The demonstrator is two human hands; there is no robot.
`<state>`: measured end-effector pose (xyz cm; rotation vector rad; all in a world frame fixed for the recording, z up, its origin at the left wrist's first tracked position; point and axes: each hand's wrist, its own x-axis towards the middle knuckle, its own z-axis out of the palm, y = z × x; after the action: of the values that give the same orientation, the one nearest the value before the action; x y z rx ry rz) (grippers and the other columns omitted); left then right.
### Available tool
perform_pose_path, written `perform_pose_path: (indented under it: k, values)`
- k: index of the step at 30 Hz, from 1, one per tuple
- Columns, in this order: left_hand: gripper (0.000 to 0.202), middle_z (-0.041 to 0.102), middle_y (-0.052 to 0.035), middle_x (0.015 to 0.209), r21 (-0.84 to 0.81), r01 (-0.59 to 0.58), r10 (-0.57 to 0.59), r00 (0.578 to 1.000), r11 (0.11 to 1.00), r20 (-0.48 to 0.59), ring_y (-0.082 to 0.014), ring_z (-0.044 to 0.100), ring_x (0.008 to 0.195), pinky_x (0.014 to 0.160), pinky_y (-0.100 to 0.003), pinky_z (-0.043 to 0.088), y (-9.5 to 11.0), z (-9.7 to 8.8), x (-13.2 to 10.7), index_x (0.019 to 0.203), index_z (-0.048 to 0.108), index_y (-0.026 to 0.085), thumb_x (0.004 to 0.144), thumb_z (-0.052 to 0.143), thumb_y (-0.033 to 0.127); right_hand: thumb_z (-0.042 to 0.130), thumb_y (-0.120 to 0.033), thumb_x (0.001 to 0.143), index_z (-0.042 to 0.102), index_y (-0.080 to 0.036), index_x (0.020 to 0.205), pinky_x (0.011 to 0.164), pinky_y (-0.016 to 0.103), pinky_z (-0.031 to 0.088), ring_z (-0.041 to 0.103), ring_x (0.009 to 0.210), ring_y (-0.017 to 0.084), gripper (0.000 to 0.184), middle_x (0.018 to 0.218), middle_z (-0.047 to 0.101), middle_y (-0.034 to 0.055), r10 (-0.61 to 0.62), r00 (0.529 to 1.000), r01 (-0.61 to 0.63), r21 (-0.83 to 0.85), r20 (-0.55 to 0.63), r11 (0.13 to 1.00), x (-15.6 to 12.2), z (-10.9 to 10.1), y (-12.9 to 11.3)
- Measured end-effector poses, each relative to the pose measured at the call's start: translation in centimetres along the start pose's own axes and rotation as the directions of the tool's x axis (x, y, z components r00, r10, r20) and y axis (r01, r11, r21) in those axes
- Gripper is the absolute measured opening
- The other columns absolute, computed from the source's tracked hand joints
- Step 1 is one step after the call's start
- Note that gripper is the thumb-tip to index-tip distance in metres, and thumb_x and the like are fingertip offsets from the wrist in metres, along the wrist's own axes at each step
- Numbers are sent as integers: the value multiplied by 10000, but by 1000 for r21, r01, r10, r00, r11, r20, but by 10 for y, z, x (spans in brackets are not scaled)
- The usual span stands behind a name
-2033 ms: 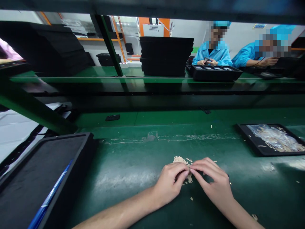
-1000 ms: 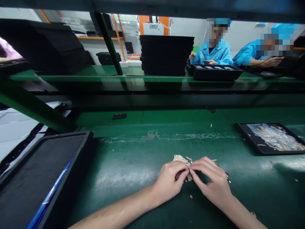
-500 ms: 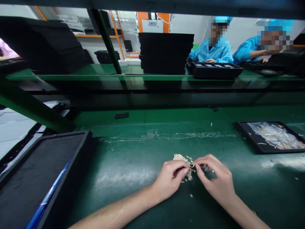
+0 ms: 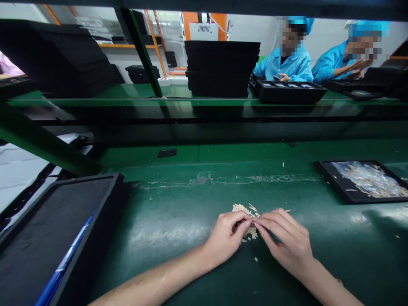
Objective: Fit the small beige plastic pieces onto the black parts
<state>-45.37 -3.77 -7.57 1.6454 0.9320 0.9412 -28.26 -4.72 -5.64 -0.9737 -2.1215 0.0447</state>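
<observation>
Over a small pile of pale tan pieces (image 4: pixel 241 208) on the green table, my left hand (image 4: pixel 228 233) is closed in a pinch of thumb and forefinger. My right hand (image 4: pixel 285 236) pinches too, its fingertips meeting those of my left. Whatever lies between the fingertips is too small to make out. Several slim strips stick out of the pile beside the right fingers. One loose tan bit (image 4: pixel 256 259) rests on the table nearer to me.
A black foam tray (image 4: pixel 92 187) with a blue pen-like object (image 4: pixel 68 257) stands at left. A black tray (image 4: pixel 342 193) of plastic bags and tan scraps lies at right. Across the bench, two people in blue work behind a black box (image 4: pixel 287 95). A dark flat object (image 4: pixel 167 153) lies farther back.
My right hand has moved left, so its fingertips now meet my left hand's. A strip now shows behind the right hand's knuckles. My left hand has barely moved.
</observation>
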Motion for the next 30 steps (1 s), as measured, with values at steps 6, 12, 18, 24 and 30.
perform_pose_path:
  k: [6, 12, 18, 24, 30]
  values:
    - [196, 536, 4, 639, 92, -49, 49, 999, 995, 3, -94, 465, 603, 611, -202, 358, 0, 1, -1, 752, 595, 137, 878, 450, 178, 573, -60, 800, 637, -168, 862, 640, 282, 474, 563, 691, 147, 140, 788, 655, 41, -12, 998, 16, -61, 63, 998, -4, 1, 2]
    - [194, 539, 4, 623, 123, -62, 59, 998, 990, 25, -94, 476, 594, 602, -198, 360, -2, 2, -1, 743, 598, 136, 866, 449, 137, 562, -60, 796, 624, -160, 840, 615, 274, 457, 557, 682, 147, 126, 768, 646, 40, -17, 997, 21, -55, 81, 998, -1, 0, -2]
    - [195, 549, 8, 625, 122, -31, 25, 999, 992, 47, -95, 477, 587, 594, -196, 357, -1, 1, 0, 726, 589, 142, 861, 449, 134, 542, -61, 795, 613, -168, 830, 617, 274, 455, 555, 679, 146, 133, 740, 630, 31, 16, 996, -12, -43, 91, 999, -1, 0, -3]
    - [198, 577, -5, 644, 124, -26, 20, 998, 992, 54, -109, 504, 609, 609, -206, 364, 1, 1, 1, 722, 598, 144, 855, 453, 130, 533, -93, 809, 613, -182, 832, 605, 277, 455, 559, 675, 150, 121, 750, 638, 36, 39, 994, -34, -54, 102, 998, -2, 0, -4]
    - [220, 508, 5, 588, 41, -4, 3, 999, 999, 43, -99, 445, 558, 576, -213, 334, 2, -1, 1, 686, 571, 134, 865, 464, 204, 544, -61, 789, 590, -186, 798, 637, 292, 462, 567, 674, 154, 134, 716, 623, 28, 103, 994, -104, 44, 38, 994, 2, -4, -9]
